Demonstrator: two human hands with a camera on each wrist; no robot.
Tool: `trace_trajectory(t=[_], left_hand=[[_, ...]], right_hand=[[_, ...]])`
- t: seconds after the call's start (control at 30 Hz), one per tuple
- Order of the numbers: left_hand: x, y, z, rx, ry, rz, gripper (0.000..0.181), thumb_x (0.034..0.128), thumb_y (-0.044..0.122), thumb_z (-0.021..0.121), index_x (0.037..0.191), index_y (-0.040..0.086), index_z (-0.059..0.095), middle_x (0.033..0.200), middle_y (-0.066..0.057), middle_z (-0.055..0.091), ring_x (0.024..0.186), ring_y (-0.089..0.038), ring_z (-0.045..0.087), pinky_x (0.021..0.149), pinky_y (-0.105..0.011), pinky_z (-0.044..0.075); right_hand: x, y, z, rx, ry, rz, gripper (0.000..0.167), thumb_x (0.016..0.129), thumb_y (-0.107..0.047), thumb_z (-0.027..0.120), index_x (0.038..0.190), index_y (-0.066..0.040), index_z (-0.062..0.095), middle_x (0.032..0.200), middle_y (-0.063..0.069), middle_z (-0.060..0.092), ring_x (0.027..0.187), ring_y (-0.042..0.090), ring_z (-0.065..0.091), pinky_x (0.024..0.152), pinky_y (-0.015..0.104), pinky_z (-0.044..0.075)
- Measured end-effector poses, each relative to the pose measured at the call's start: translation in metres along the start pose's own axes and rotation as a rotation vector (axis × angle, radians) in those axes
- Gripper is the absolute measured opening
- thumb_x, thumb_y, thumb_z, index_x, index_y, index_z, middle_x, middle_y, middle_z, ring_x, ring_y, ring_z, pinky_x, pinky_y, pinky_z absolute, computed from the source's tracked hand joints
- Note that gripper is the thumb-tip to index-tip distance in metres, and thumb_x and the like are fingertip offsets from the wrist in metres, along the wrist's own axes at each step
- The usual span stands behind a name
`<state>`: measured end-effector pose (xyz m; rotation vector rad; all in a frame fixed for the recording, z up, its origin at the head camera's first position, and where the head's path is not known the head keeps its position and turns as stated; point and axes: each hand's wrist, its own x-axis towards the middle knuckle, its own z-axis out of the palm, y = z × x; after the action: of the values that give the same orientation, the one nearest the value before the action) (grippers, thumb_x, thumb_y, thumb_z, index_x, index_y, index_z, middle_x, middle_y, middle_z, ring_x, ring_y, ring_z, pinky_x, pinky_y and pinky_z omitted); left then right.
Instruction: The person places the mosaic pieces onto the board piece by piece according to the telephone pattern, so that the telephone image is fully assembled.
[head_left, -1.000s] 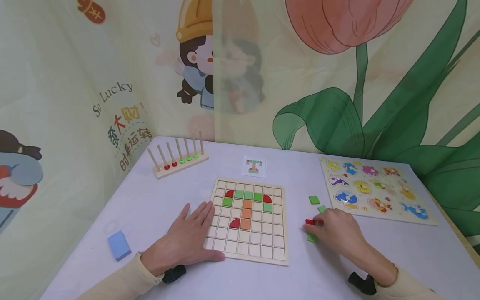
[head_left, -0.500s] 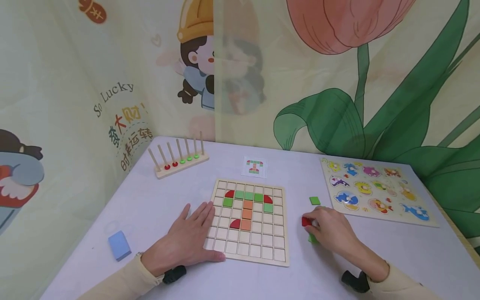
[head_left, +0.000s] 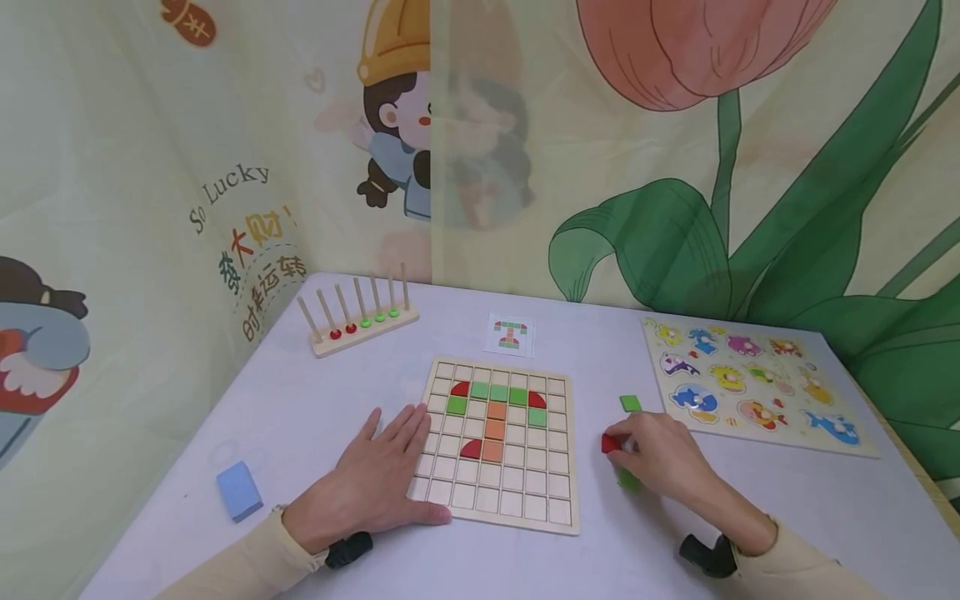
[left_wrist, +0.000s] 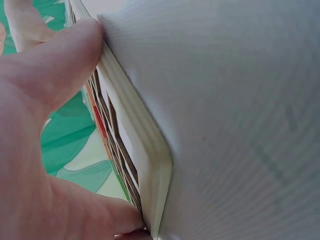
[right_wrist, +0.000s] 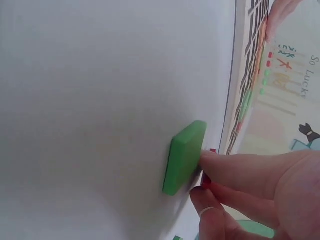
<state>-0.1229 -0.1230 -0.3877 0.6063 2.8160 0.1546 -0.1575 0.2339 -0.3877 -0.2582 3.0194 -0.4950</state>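
Observation:
A square wooden grid board (head_left: 536, 483) lies mid-table, with red quarter-round, green and orange tiles in some of its cells. My left hand (head_left: 371, 479) rests with spread, straight fingers along the board's left side, the thumb at its near corner; its thumb and fingers also touch the board edge in the left wrist view. To the right of the board, my right hand (head_left: 663, 454) pinches a red tile (head_left: 609, 443) between thumb and fingertips. Just below those fingers lies a green tile (head_left: 627, 480), seen close in the right wrist view. Another green tile (head_left: 630, 403) lies beyond the hand.
A pattern card (head_left: 510, 334) lies behind the board. At the back left stands a peg rack (head_left: 363, 333) with red and green rings. An animal puzzle board (head_left: 757, 383) lies at the right, and a blue block (head_left: 239, 492) at the left.
My right hand has shifted slightly left with the red tile, which now shows more of its face. A green tile near the hand has become hidden behind it. The left hand stays put.

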Motion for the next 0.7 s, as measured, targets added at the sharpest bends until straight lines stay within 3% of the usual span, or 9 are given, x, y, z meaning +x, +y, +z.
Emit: trace_trajectory(t=[0.37,0.7], left_hand=[[0.0,-0.0006,0.0002,0.003,0.002,0.01,0.12,0.0794,0.082,0.062,0.159,-0.002,0.031,0.17,-0.016,0.025,0.159,-0.032,0.024,0.125,-0.063,0.018],[0.0002,-0.0004,0.001,0.015,0.008,0.006,0.119,0.0791,0.081,0.064,0.159,-0.002,0.031,0.17,-0.016,0.027,0.159,-0.032,0.025,0.125,-0.063,0.019]], right_hand=[[0.0048,-0.0084,0.0026,-0.014,-0.027,-0.046,0.025,0.078,-0.011,0.088,0.102,-0.009,0.082,0.088,0.001,0.073,0.066,0.01,0.054,0.054,0.022,0.044],[0.0068,-0.009,0.0074,-0.052,0.026,-0.113,0.022,0.078,-0.013,0.089,0.099,-0.01,0.083,0.082,-0.002,0.071,0.07,0.008,0.057,0.059,0.022,0.046]])
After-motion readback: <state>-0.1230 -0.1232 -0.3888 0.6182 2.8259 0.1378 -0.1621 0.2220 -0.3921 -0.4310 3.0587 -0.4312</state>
